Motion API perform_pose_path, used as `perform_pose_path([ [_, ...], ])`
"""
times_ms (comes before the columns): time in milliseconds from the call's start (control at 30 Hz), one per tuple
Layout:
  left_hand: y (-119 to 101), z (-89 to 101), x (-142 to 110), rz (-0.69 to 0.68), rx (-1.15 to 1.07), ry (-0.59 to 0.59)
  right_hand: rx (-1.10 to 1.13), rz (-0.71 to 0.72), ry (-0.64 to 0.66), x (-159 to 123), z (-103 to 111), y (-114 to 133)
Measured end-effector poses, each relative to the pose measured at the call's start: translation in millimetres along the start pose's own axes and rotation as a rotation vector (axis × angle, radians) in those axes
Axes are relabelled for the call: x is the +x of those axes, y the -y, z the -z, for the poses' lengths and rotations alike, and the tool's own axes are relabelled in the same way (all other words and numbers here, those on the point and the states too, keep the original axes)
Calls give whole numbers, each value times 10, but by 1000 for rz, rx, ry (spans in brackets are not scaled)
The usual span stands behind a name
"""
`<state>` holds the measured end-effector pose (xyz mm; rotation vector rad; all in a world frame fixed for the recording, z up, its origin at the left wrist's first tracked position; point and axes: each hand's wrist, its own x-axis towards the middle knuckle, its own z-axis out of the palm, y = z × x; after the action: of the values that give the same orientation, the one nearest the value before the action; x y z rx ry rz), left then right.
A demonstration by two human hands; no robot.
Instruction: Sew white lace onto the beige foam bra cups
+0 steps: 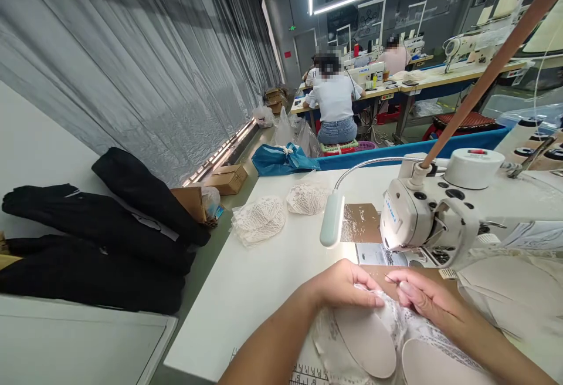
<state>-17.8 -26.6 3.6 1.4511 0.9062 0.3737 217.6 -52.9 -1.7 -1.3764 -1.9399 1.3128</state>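
Note:
A white lace bra (387, 314) with smooth pale foam cups (367, 341) lies across the front of the sewing table, just before the machine. My left hand (347, 288) is closed on the lace at the bra's middle, thumb on top. Beside it, my right hand (422, 297) is closed in a pinch close to the lace. A thin dark pointed thing (389, 279) sticks out from its fingertips; its kind is too small to tell. Beyond both hands stands a white sewing machine (409, 215), its needle area partly hidden by the machine head.
Two lace piles (259, 219) lie on the table's left part. A lamp (332, 219) on a bent neck hangs left of the machine head. More pale cups (510, 285) lie at right. A brown pole (492, 74) slants up from the machine. Co-workers (335, 100) sit at machines beyond.

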Motion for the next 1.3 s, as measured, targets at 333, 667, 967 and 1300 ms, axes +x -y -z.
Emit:
perform_pose_path([
  [333, -1, -50, 8, 70, 4, 6, 43, 48, 188, 13, 42, 95],
  [667, -27, -57, -2, 91, 39, 0, -22, 61, 121, 44, -61, -25],
  [967, -38, 49, -57, 52, 246, 144, 68, 15, 135, 93, -161, -9],
  [1300, -101, 213, -197, -39, 116, 7, 211, 6, 122, 91, -206, 8],
])
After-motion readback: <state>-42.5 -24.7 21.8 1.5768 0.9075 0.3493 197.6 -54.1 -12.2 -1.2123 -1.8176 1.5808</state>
